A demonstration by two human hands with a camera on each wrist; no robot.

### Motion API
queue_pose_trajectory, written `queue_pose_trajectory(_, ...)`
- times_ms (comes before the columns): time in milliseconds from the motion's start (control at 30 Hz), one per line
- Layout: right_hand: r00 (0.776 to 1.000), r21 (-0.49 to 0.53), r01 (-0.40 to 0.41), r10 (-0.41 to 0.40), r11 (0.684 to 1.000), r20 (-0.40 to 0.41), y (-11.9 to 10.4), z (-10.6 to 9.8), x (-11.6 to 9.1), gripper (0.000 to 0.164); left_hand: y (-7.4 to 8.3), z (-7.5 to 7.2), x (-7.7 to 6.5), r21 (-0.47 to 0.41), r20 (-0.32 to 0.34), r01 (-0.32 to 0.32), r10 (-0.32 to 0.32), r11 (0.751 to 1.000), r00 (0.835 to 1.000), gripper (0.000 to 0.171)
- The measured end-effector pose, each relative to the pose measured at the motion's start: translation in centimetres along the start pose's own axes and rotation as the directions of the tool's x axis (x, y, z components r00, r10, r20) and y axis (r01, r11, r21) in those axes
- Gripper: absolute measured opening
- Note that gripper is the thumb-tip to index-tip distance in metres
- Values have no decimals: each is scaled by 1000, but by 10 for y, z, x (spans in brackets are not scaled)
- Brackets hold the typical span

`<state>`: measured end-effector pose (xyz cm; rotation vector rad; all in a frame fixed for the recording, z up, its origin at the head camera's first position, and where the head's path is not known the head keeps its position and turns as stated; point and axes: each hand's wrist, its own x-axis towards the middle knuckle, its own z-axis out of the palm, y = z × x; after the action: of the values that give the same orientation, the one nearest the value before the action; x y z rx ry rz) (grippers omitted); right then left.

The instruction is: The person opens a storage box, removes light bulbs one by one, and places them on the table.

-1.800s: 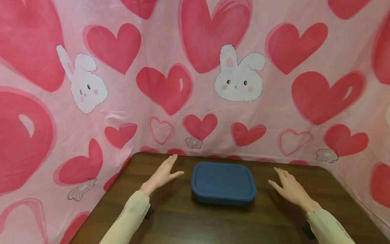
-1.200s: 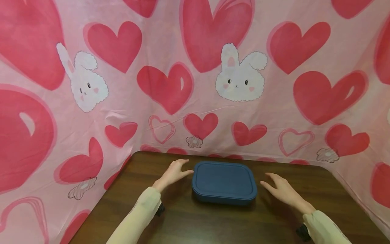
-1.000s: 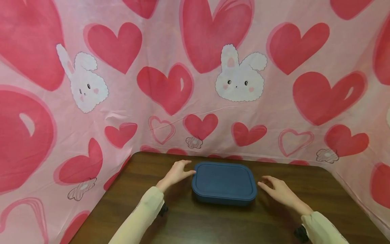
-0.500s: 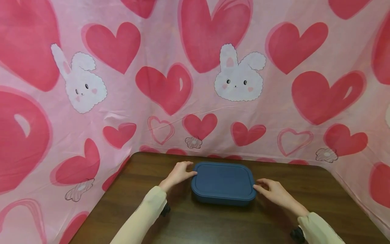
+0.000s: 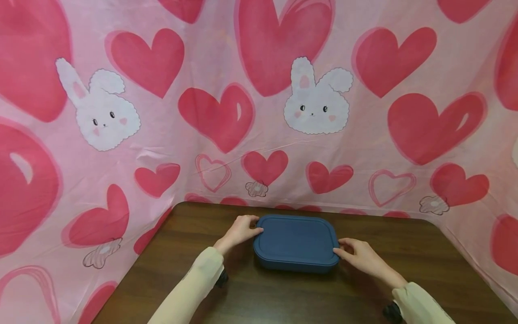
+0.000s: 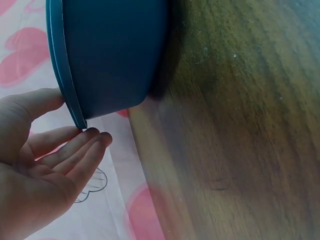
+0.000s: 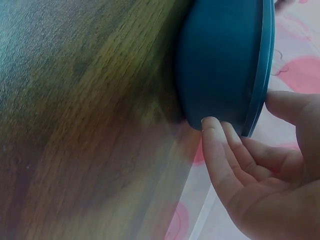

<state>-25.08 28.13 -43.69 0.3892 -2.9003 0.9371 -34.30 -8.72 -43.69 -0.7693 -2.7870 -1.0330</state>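
A dark blue lidded food container (image 5: pixel 297 240) with rounded corners sits flat on the brown table. At its left end my left hand (image 5: pixel 240 231) pinches the rim, thumb on top of the lid (image 6: pixel 56 60) and fingers curled up to the rim's edge from outside. My right hand (image 5: pixel 361 255) grips the opposite end, its thumb also on the lid. In the right wrist view the right fingers (image 7: pixel 215 145) reach under the rim and touch the container's side wall (image 7: pixel 215 65). The lid lies level on the container, and its contents are hidden.
The dark wood-grain table (image 5: pixel 283 297) extends around the container, its far edge close behind. A pink cloth (image 5: pixel 267 135) printed with red hearts and white rabbits hangs along the back and both sides. Light sleeves and dark wrist straps (image 5: pixel 391 311) cover both wrists.
Both hands have moved inward from either side of the container, and their thumbs have come down onto its lid. The container has stayed in place.
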Motion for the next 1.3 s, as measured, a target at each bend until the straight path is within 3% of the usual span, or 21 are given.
queue_pose_trajectory(900, 995, 65, 50, -56, 997, 87, -4, -7, 2, 51, 4, 1, 3, -29, -1, 1, -1, 1000, 1000, 39)
queue_pose_trajectory(1300, 997, 46, 43, -46, 998, 60, -10, -11, 2, 52, 4, -2, 5, 10, -20, -6, 6, 1000, 1000, 38)
